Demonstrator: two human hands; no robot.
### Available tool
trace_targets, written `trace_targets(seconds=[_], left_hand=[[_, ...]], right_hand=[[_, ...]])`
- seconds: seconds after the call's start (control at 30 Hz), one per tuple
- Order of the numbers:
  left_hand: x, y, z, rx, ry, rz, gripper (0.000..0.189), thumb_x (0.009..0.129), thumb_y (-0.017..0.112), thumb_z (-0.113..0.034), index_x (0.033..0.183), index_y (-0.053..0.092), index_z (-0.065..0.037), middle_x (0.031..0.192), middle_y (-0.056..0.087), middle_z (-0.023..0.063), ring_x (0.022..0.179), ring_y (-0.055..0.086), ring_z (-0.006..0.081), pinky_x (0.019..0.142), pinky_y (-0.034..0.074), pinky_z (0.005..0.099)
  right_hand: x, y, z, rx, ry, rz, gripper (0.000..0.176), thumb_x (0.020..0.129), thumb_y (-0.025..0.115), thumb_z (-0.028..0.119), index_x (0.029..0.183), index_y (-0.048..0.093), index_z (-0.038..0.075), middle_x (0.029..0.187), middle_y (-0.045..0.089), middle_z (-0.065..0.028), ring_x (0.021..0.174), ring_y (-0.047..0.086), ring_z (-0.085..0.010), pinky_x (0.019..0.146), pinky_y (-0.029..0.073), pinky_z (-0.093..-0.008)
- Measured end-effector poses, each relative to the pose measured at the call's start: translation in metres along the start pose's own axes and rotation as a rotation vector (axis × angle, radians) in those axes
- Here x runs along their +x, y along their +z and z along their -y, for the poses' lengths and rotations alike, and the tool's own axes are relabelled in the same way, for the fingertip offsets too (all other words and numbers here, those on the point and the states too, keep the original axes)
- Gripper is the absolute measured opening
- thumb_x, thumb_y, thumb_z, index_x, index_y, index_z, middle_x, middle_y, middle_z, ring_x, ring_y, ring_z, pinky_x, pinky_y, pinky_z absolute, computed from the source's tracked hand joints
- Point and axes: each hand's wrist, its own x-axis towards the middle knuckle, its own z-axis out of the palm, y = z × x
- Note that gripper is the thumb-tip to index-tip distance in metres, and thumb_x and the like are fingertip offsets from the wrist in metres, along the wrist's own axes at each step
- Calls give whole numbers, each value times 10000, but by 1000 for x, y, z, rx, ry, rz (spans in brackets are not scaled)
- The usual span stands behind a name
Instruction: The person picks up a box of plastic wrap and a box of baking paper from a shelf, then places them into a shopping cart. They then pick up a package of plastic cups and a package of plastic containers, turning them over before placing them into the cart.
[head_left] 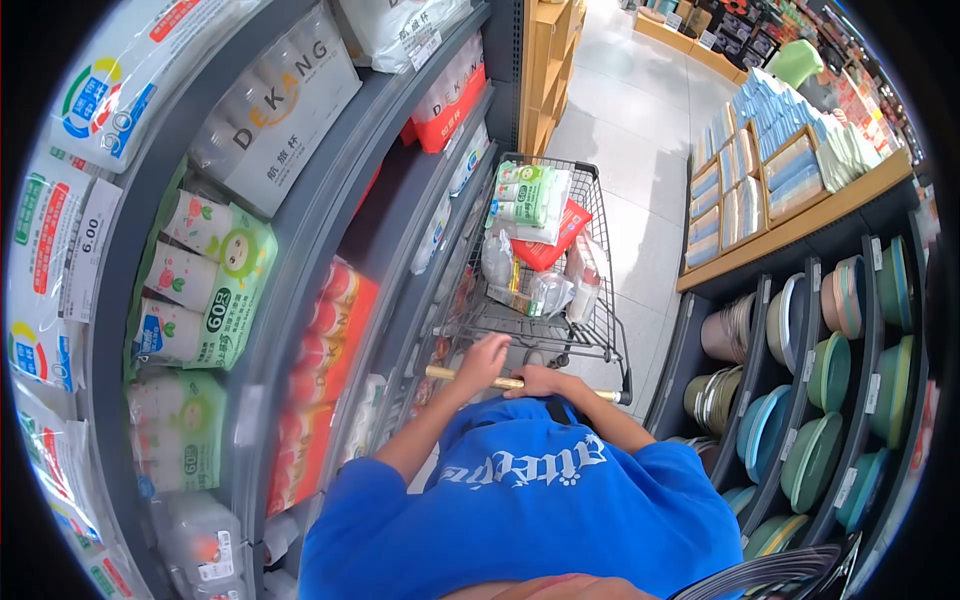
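A wire shopping cart (607, 262) is in front of me with its yellow handle (440, 373) across my body. My right hand (538, 380) is closed around the handle. My left hand (485, 358) lies across the handle further left, wrist over the bar and fingers curled beyond it; whether they hold anything is hidden. In the cart lie a green-and-white pack of paper cups (522, 190), a red package (556, 238), a clear plastic-wrapped item (550, 295) and a tall pinkish pack (583, 270).
Close on my left, a grey shelf (310, 190) holds packs of disposable cups (205, 280) and orange-red packages (315, 385). On the right, a rack holds stacked bowls and basins (812, 460) beneath a wooden display of folded cloths (790, 165). The tiled aisle (640, 130) runs ahead.
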Motion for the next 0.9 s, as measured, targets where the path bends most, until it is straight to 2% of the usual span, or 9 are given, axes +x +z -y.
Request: trace_targets(seconds=[0.07, 0.17, 0.2, 0.3, 0.37, 0.47, 0.7, 0.8, 0.9], left_hand=[[3, 31, 39, 287, 59, 165, 268, 904, 603, -169, 1107, 665, -7, 1023, 691, 180, 954, 677, 329, 847, 523, 417], [22, 52, 69, 109, -314, 535, 309, 903, 601, -244, 1074, 700, -6, 1051, 695, 216, 995, 662, 375, 868, 515, 425], [26, 54, 72, 81, -386, 549, 308, 892, 616, -253, 1034, 725, -2, 1018, 705, 229, 1000, 667, 381, 895, 507, 419], [21, 75, 107, 170, -436, 641, 384, 887, 619, -327, 1180, 691, -91, 1152, 684, 198, 1096, 640, 359, 926, 504, 466], [25, 68, 87, 392, -517, 669, 506, 896, 612, -377, 1336, 582, -128, 1342, 570, 200, 1278, 506, 364, 1022, 440, 496], [28, 65, 84, 612, -610, 728, 631, 905, 590, -437, 1437, 482, -116, 1468, 460, 216, 1398, 367, 382, 1099, 346, 520], [12, 155, 263, 499, -546, 685, 839, 920, 528, -559, 1519, 325, -7, 1577, 275, 264, 1500, 117, 434, 1204, 128, 549], [26, 108, 174, 384, -684, 676, 871, 927, 501, -566, 1484, 326, 80, 1576, 248, 293, 1499, 68, 458, 1209, 82, 543], [33, 85, 136, 362, -671, 815, 865, 925, 507, -543, 1482, 322, 93, 1589, 223, 283, 1499, 55, 467, 1210, 74, 531]], right_hand=[[12, 2, -21, 245, -73, -53, 518, 918, 636, 493, 1100, 684, 10, 965, 715, -172, 894, 668, -289, 812, 515, -423], [18, 9, -72, 505, 186, -142, 532, 919, 608, 505, 1109, 699, 16, 1040, 718, -197, 984, 668, -370, 880, 510, -418], [22, 17, -108, 291, 232, -200, 520, 894, 636, 478, 1079, 703, -3, 1048, 711, -222, 1014, 667, -382, 884, 511, -430], [3, 30, -187, -31, 401, -136, 568, 824, 703, 446, 1160, 674, -11, 1083, 698, -248, 1036, 660, -399, 924, 516, -438], [-15, 17, -208, 292, 596, -123, 619, 857, 679, 494, 1232, 649, 2, 1226, 648, -248, 1149, 617, -377, 982, 485, -423], [-23, 13, -220, 157, 547, -263, 676, 864, 702, 435, 1303, 567, -62, 1333, 569, -285, 1242, 558, -391, 1013, 470, -421], [-29, -2, -201, 71, 633, -351, 852, 827, 747, 386, 1429, 377, -89, 1377, 491, -351, 1305, 489, -442, 1081, 419, -440], [-42, -11, -195, 188, 556, -290, 869, 832, 736, 403, 1442, 358, -87, 1390, 488, -343, 1311, 488, -432, 1088, 412, -433], [-47, -7, -189, 186, 572, -294, 858, 847, 720, 405, 1444, 358, -93, 1404, 487, -328, 1314, 493, -413, 1081, 420, -418]])
